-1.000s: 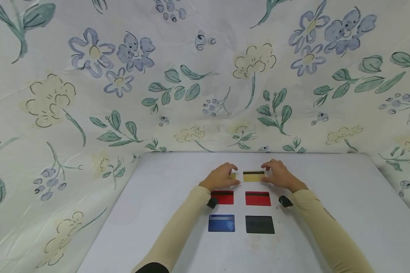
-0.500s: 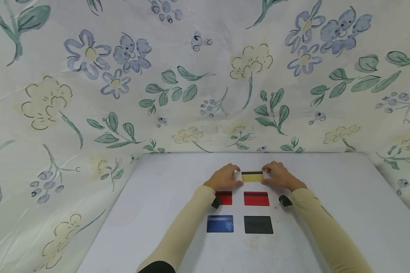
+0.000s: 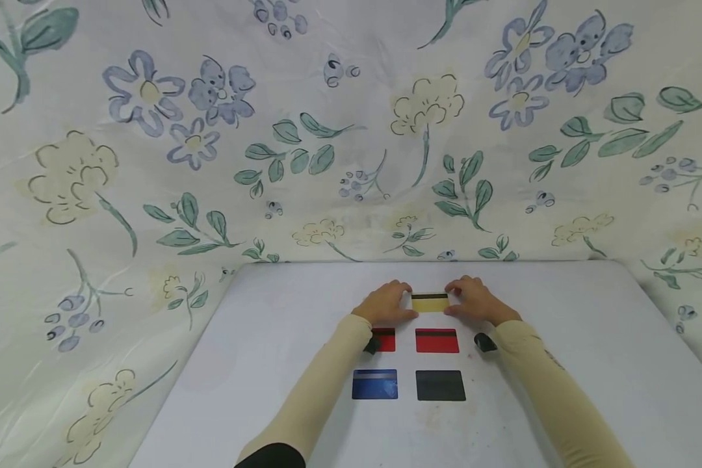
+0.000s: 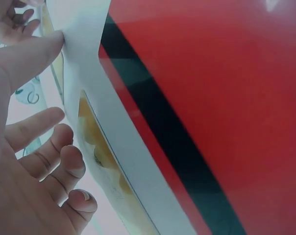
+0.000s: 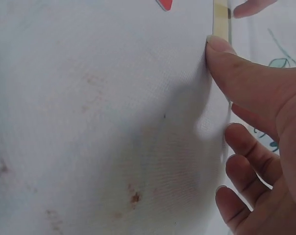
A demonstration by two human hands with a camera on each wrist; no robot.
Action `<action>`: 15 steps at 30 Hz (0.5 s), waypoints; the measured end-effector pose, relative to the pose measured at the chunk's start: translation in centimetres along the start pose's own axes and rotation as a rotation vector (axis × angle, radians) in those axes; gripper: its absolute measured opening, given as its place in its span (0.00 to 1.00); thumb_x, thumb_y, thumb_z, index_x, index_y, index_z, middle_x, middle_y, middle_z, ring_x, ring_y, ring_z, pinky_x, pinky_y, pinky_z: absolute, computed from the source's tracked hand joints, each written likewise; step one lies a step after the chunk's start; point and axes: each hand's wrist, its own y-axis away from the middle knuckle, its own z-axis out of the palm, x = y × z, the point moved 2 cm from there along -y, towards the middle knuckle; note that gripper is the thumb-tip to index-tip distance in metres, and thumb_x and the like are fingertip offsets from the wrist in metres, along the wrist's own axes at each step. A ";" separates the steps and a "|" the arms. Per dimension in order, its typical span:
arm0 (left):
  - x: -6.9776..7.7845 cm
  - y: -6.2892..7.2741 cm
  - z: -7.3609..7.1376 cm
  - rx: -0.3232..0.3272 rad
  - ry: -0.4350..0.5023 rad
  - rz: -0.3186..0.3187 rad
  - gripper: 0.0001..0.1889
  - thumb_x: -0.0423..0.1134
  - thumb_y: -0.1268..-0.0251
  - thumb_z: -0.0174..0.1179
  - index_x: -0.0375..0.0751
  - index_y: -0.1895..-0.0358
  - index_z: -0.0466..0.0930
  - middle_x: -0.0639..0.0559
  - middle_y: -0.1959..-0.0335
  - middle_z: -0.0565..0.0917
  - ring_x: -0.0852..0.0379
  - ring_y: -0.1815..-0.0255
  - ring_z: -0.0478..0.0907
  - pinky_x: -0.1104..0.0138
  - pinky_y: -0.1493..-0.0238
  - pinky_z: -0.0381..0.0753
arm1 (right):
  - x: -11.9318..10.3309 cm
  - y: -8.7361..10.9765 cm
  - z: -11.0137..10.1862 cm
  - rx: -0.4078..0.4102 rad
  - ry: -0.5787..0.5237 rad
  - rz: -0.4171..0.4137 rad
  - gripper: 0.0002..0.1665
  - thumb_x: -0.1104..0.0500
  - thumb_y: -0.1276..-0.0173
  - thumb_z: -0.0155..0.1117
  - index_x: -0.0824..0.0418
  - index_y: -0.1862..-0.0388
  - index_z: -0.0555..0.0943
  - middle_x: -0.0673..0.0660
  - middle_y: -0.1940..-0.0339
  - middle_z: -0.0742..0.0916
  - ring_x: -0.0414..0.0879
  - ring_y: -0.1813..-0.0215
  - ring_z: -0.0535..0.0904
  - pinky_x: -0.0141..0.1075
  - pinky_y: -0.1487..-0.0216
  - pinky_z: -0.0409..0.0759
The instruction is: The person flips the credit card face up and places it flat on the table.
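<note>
A gold magnetic-stripe card (image 3: 429,303) lies flat near the back of the white table. My left hand (image 3: 385,303) holds its left edge, thumb at the near corner and a finger at the far one. From the other side my right hand (image 3: 475,300) pinches the right edge the same way; its thumb (image 5: 221,51) presses at the card's corner in the right wrist view. A second gold card (image 4: 105,154) lies below my left palm in the left wrist view, hidden by that hand in the head view. Close by is a red striped card (image 4: 226,98).
Toward me sit the left red card (image 3: 389,344), partly covered by a black wrist camera (image 3: 372,344), and another red card (image 3: 437,341). Nearer still are a blue card (image 3: 374,385) and a black card (image 3: 441,386). A floral cloth (image 3: 327,162) hangs behind the table.
My left hand has shifted right, from over the left gold card to the left edge of the other one. My right hand stays at that card's right edge. The view has turned slightly.
</note>
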 end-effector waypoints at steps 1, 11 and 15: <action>0.0 0.0 -0.1 -0.003 0.001 -0.005 0.30 0.55 0.34 0.67 0.50 0.31 0.75 0.49 0.33 0.79 0.53 0.33 0.76 0.55 0.28 0.76 | -0.1 0.0 0.0 0.001 -0.006 0.005 0.31 0.53 0.35 0.77 0.62 0.36 0.80 0.62 0.44 0.81 0.56 0.41 0.71 0.53 0.35 0.75; 0.1 -0.2 0.0 -0.029 0.005 -0.009 0.30 0.55 0.33 0.66 0.51 0.30 0.74 0.50 0.32 0.79 0.53 0.33 0.76 0.54 0.28 0.75 | -0.3 0.2 -0.2 -0.002 -0.015 0.023 0.29 0.53 0.35 0.76 0.61 0.37 0.80 0.62 0.43 0.81 0.56 0.41 0.71 0.53 0.35 0.75; 0.1 -0.3 0.1 -0.030 0.002 -0.004 0.30 0.54 0.32 0.66 0.51 0.30 0.74 0.50 0.32 0.80 0.53 0.33 0.77 0.54 0.28 0.76 | -0.3 0.2 0.0 -0.008 -0.016 0.037 0.29 0.53 0.35 0.76 0.60 0.37 0.80 0.62 0.43 0.81 0.55 0.41 0.71 0.53 0.35 0.75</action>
